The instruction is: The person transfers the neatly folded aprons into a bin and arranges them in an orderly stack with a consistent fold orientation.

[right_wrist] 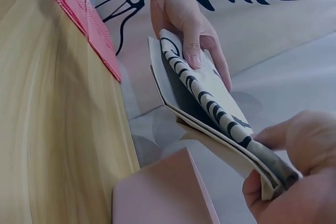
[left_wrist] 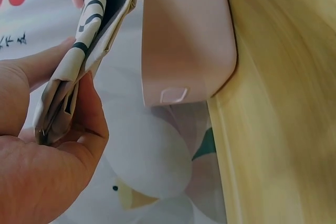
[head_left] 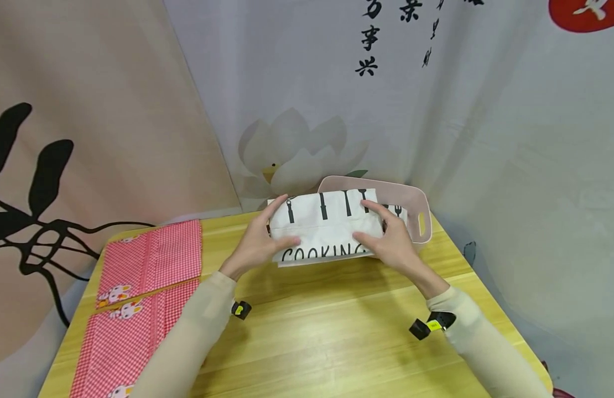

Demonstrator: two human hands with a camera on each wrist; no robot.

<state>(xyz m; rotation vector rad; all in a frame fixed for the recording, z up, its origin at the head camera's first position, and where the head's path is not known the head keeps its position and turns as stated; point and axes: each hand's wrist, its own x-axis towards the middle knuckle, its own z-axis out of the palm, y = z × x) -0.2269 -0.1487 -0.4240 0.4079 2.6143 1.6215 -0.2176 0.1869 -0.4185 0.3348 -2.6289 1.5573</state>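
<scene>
Backdrop: pale printed fabric hangings [head_left: 486,110] with black brush characters, a white lotus bloom and a dark leaf-and-branch motif at the left.

Surface: light yellow wooden table [head_left: 327,331], grain running lengthwise.

Item 1: folded white cloth [head_left: 327,228], printed with black utensil shapes along its upper part and the word COOKING along its lower edge. Position: held clear of the tabletop at the far side of the table, directly in front of the pink basket. Folded into several flat layers, seen edge-on in both wrist views.

Item 2: left hand [head_left: 259,243], gripping the left end of the folded white cloth, thumb across the printed front, fingers curled behind; the left wrist view shows the layered edge pinched tight between thumb and fingers.

Item 3: right hand [head_left: 391,243], gripping the right end of the same cloth, thumb on the front, fingers wrapped round the back. Both hands clamped on the cloth, none of it slack between them.

Item 4: pink basket [head_left: 419,207], plastic, rounded corners, slot handle in its right wall; stands at the table's far edge, just behind the cloth.

Item 5: red checked cloth [head_left: 142,293] with small rabbit figures, lying flat at the table's left end, well apart from the hands.

Item 6: cream sleeves [head_left: 187,337] on both forearms.
</scene>
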